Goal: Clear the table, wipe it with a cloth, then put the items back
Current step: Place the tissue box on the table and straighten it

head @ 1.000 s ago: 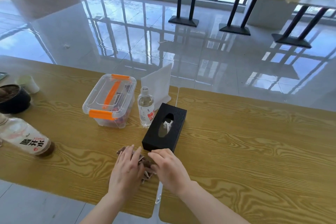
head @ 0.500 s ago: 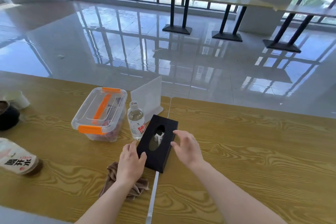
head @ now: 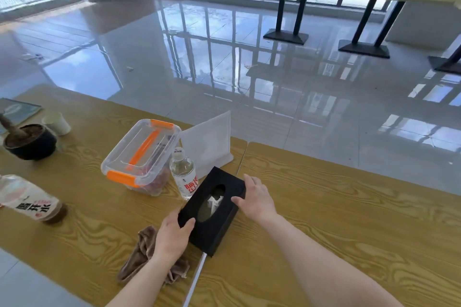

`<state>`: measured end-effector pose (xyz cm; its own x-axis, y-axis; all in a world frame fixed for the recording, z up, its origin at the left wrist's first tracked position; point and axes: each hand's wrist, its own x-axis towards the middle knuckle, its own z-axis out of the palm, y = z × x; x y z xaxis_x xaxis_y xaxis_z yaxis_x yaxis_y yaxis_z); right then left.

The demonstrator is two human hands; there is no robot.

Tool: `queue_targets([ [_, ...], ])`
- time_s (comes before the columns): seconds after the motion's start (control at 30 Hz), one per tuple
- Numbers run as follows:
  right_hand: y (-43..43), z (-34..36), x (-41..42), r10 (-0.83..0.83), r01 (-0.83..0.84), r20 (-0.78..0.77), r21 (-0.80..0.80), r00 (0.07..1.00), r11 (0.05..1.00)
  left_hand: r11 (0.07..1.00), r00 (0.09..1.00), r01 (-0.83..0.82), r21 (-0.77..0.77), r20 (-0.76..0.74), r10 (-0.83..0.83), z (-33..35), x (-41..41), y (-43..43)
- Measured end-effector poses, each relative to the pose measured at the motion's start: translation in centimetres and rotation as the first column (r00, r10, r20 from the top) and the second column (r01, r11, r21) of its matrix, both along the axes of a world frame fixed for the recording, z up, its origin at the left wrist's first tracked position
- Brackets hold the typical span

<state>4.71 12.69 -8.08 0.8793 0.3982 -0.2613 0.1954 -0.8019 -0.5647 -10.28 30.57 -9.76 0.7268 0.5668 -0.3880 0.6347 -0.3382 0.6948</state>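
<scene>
We've got both hands on the matte black rectangular tissue box (head: pixel 212 209) mid-worktop: left hand (head: pixel 173 234) clamps the near corner, right hand (head: pixel 254 198) the far side. Lift level, w/o nudging the clear plastic water bottle (head: pixel 184 174) just beside it; brown crumpled cloth (head: pixel 144 254) waits near.

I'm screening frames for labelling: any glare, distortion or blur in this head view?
Head view: strong window glare on the glossy floor; wide-angle bending at the edges, stretching the tea bottle; black tissue box and both hands stay sharp.
</scene>
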Motion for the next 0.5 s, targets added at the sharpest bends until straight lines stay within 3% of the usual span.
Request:
queue_targets([
  [0.3,0.6,-0.2,1.9,0.034,-0.034,-0.127,0.002,0.991,0.999,0.986,0.996,-0.074,-0.147,0.033,0.079,0.0,0.4,-0.2],
  [0.5,2.3,-0.4,2.3,-0.106,0.122,-0.253,0.049,0.962,0.991,0.968,0.982,-0.18,-0.175,0.018,0.186,-0.5,1.6,-0.6],
])
